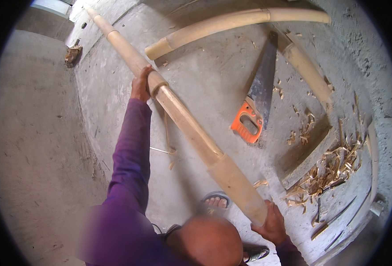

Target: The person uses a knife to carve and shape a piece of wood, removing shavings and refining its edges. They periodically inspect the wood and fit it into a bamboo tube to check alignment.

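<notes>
A long bamboo pole point(182, 116) runs diagonally from the far left to the near right, held in both hands above the concrete floor. Its middle stretch is cut down, thinner and paler, between two thicker rounded sections. My left hand point(141, 85) is closed around the thicker section just beyond the cut stretch. At the near end, my right hand point(272, 223) grips the pole, its thumb and fingers on either side of the tip. A hand saw point(249, 120) with an orange handle and dark blade lies flat to the right of the pole.
A curved bamboo pole point(231, 23) lies at the back, a shorter bamboo piece point(309, 71) at the right. Curled shavings point(331, 170) are heaped beside a wooden beam point(313, 150). Several thin dark tools point(333, 219) lie near right. A sandalled foot point(217, 201) shows below the pole.
</notes>
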Motion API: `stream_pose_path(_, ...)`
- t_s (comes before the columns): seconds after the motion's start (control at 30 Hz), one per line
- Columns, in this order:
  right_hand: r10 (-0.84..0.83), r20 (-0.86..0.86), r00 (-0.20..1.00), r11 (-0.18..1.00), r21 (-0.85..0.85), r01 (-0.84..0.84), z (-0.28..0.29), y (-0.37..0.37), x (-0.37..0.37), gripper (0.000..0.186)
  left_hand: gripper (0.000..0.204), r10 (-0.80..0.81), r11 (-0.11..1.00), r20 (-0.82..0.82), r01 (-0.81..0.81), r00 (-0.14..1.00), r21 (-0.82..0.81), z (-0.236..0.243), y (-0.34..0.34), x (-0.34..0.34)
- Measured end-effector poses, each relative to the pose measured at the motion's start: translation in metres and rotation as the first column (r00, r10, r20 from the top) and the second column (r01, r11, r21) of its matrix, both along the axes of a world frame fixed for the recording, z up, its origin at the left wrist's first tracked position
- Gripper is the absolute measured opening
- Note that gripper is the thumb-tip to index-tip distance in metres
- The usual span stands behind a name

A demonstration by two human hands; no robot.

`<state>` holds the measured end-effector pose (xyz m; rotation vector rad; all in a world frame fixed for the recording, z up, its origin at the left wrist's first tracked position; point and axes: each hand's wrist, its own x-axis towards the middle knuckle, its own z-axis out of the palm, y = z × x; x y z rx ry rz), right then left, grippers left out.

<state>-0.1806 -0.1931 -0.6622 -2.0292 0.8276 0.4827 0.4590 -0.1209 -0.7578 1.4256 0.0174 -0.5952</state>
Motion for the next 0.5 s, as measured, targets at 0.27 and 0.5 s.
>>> stream_pose_path(0.27,0.005,0.188,0.982,0.999,0.048,-0.014,-0.014,-0.016,0.027,0.089,0.048,0.007,0.998,0.014,-0.006,1.000,-0.056,0.014,0.008,-0.133)
stream_pose_path(0.5,-0.013,0.170,0.985,0.981,0.192,-0.020,-0.014,-0.032,0.012,0.089,0.059,0.009,0.998,-0.105,-0.015,0.994,-0.055,0.009,0.011,-0.155)
